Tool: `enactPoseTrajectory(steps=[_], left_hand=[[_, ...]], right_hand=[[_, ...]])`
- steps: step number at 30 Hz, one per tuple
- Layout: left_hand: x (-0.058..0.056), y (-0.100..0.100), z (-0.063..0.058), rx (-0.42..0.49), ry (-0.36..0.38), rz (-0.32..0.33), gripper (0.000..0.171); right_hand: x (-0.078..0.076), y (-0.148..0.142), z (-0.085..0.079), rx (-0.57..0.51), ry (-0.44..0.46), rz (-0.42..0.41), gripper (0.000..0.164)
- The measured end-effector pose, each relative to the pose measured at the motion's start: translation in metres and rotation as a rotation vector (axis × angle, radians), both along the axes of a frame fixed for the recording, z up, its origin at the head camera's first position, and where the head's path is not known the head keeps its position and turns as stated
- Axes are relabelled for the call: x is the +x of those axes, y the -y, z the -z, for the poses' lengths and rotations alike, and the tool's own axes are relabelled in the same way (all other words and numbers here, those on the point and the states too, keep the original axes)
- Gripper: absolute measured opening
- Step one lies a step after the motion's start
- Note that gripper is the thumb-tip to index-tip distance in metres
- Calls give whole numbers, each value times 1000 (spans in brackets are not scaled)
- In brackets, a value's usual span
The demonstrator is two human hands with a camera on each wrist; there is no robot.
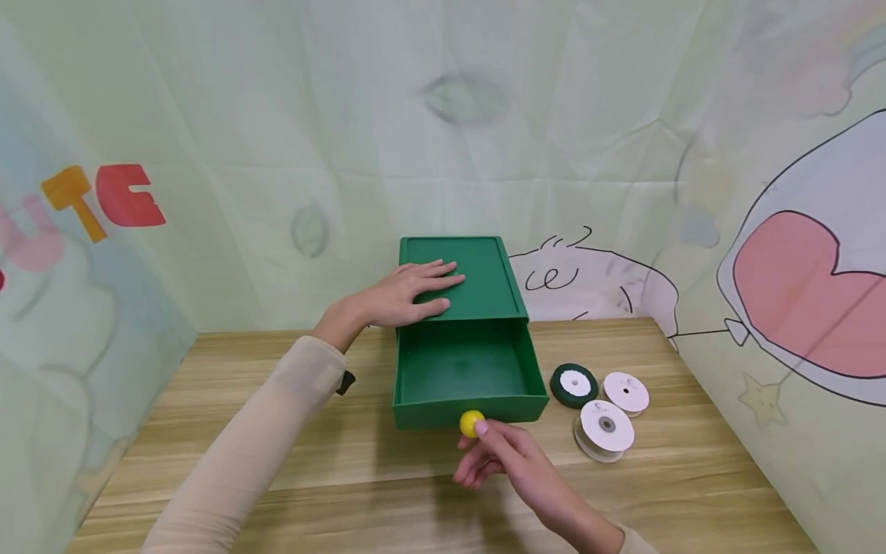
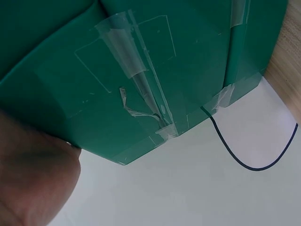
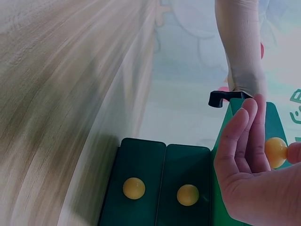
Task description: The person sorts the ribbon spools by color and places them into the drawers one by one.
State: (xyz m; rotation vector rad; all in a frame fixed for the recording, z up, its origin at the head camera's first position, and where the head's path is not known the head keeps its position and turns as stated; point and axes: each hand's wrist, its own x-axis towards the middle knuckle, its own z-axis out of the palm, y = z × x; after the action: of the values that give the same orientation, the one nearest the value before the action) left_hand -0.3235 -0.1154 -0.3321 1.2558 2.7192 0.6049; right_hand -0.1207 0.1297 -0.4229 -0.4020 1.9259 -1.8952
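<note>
A green drawer cabinet (image 1: 481,265) stands against the back wall, its top drawer (image 1: 425,413) pulled out toward me. My left hand (image 1: 408,294) lies on the cabinet's top with fingers spread. At the drawer's front, my right hand (image 1: 519,465) pinches the round yellow knob (image 1: 472,423) between thumb and finger. The right wrist view shows two lower drawers (image 3: 141,162) pushed in, each with its own yellow knob (image 3: 134,188). Clear tape (image 2: 124,47) runs over the cabinet's green side in the left wrist view.
Right of the cabinet lie a dark green ribbon spool (image 1: 574,385) and two white-faced spools (image 1: 609,423) on the wooden table (image 1: 332,492). A printed cloth wall (image 1: 277,115) rises behind and at both sides.
</note>
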Motion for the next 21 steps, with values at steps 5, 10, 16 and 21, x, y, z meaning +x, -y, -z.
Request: enactPoseTrajectory(steps=[5,10,16,21], left_hand=[[0,0,0,4,-1,2,61],[0,1,0,9,-3,4,61],[1,0,-1,8,4,2,60],[1,0,-1,4,-2,3,60]], right_hand=[[0,-2,1,1,2,-6,50],[-1,-3,1,5,1,-12,51],[0,-5,1,10,-11,-26,54],[0,-9,2,20,-37,-44,54]])
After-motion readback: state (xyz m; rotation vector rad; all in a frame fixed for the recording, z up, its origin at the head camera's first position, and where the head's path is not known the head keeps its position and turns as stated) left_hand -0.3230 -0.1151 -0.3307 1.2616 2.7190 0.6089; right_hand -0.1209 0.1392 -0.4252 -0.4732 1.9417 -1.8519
